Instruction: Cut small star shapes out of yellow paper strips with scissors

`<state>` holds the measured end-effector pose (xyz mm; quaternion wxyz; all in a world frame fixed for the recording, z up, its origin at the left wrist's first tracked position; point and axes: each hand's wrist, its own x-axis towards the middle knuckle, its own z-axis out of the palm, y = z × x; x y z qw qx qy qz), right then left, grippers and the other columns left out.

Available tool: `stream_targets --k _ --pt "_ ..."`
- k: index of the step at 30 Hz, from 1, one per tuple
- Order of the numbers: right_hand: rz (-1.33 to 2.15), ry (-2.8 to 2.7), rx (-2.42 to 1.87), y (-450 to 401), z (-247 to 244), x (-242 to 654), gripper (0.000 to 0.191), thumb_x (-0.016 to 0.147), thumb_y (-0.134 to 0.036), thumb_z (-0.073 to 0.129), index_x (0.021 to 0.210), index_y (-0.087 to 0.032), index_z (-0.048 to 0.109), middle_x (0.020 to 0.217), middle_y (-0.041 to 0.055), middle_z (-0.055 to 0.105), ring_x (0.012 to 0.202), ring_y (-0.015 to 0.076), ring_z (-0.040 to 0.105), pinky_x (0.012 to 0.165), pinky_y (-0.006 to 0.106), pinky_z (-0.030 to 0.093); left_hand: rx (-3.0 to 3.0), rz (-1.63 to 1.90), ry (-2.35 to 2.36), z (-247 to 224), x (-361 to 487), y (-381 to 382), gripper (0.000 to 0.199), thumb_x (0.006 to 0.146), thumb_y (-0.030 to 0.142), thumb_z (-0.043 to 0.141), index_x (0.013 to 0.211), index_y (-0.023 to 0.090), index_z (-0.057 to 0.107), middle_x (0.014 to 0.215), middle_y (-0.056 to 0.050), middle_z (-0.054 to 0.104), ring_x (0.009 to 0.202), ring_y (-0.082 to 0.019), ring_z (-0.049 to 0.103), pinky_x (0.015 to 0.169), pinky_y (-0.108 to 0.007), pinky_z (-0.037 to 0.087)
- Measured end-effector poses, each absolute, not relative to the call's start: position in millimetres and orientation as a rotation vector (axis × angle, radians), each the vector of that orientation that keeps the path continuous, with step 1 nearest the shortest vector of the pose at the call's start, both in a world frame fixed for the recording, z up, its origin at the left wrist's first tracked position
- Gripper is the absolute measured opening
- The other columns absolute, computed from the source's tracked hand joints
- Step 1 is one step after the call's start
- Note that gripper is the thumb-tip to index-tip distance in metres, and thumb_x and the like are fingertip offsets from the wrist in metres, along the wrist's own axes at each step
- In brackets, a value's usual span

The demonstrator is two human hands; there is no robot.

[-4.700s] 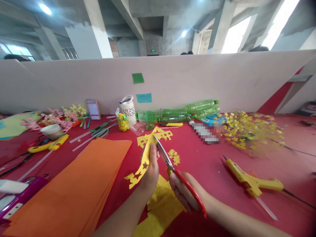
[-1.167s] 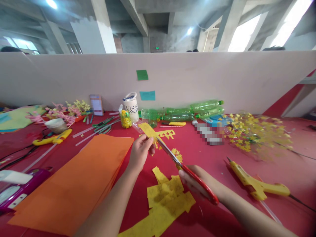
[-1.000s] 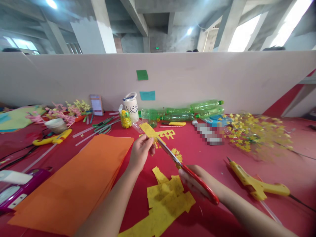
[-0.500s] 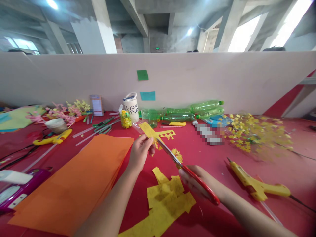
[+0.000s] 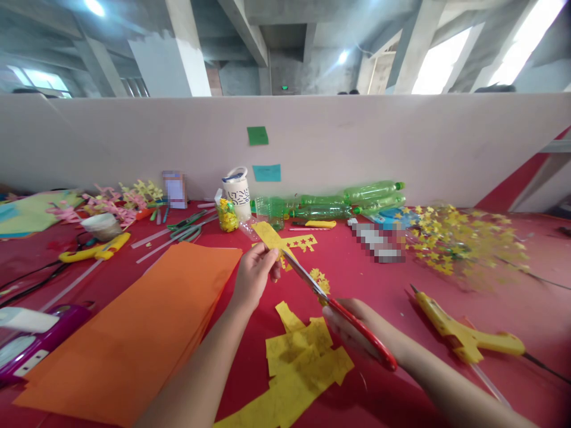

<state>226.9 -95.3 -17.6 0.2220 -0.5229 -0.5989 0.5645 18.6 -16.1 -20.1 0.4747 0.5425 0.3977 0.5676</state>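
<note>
Pinched between the thumb and fingers of my left hand [image 5: 255,272] is a strip of yellow paper [image 5: 266,234]. My right hand [image 5: 357,324] is closed round the red handles of a pair of scissors [image 5: 332,302]. The blades point up and left, and their tips meet the paper's lower edge beside my left thumb. Behind the strip lies a yellow offcut [image 5: 303,242] with star-shaped holes. A small heap of cut yellow stars [image 5: 320,279] sits under the blades, partly hidden. Nearer me, several yellow paper pieces [image 5: 303,356] overlap on the red table.
Orange sheets [image 5: 134,321] cover the left of the table. A yellow glue gun [image 5: 464,327] lies at right, another glue gun [image 5: 96,248] at left. Green plastic bottles [image 5: 325,208], a white cup [image 5: 238,196] and a yellow cutter knife [image 5: 320,224] line the back. Yellow star sprays [image 5: 450,238] stand right.
Both hands, the paper strip and the scissors stay in almost the same place. Only a slight shift of the strip and the left fingertips shows.
</note>
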Motion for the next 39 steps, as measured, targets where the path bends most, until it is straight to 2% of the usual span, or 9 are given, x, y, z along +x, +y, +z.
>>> stream_targets --k 15,22,33,39 --pt "1.543 -1.652 -1.442 -96.6 -13.3 225.8 0.043 0.084 -0.052 0.057 0.063 -0.018 0.041 0.051 -0.0076 0.037 0.042 0.0043 0.033 0.04 0.016 0.027 1.305 1.304 0.934 -17.8 17.4 -17.7 0.022 0.08 0.036 0.06 0.07 0.017 0.054 0.061 0.002 0.058 0.05 -0.01 0.054 0.047 -0.022 0.042" --pt "1.552 -1.671 -1.434 -97.0 -11.9 225.9 0.044 0.084 -0.054 0.057 0.064 -0.018 0.043 0.048 -0.008 0.04 0.039 0.0043 0.036 0.041 0.018 0.03 1.341 1.301 0.948 -18.1 18.5 -19.0 0.022 0.081 0.034 0.058 0.067 0.017 0.054 0.056 0.002 0.057 0.049 -0.01 0.052 0.048 -0.022 0.04" --pt "1.597 -1.666 -1.421 -97.6 -15.7 227.3 0.058 0.082 -0.072 0.041 0.061 -0.018 0.045 0.041 -0.0067 0.041 0.032 0.005 0.036 0.034 0.017 0.028 1.178 1.298 0.912 -20.1 21.1 -18.1 0.017 0.077 0.03 0.061 0.068 0.016 0.057 0.057 0.002 0.058 0.046 -0.009 0.051 0.046 -0.021 0.039" --pt "1.638 -1.621 -1.434 -97.3 -23.6 228.8 0.058 0.084 -0.071 0.04 0.062 -0.018 0.045 0.041 -0.0071 0.04 0.031 0.0044 0.034 0.031 0.015 0.025 1.173 1.3 0.906 -21.9 21.3 -17.4 0.019 0.076 0.031 0.062 0.067 0.016 0.056 0.057 0.002 0.057 0.046 -0.008 0.05 0.045 -0.021 0.038"
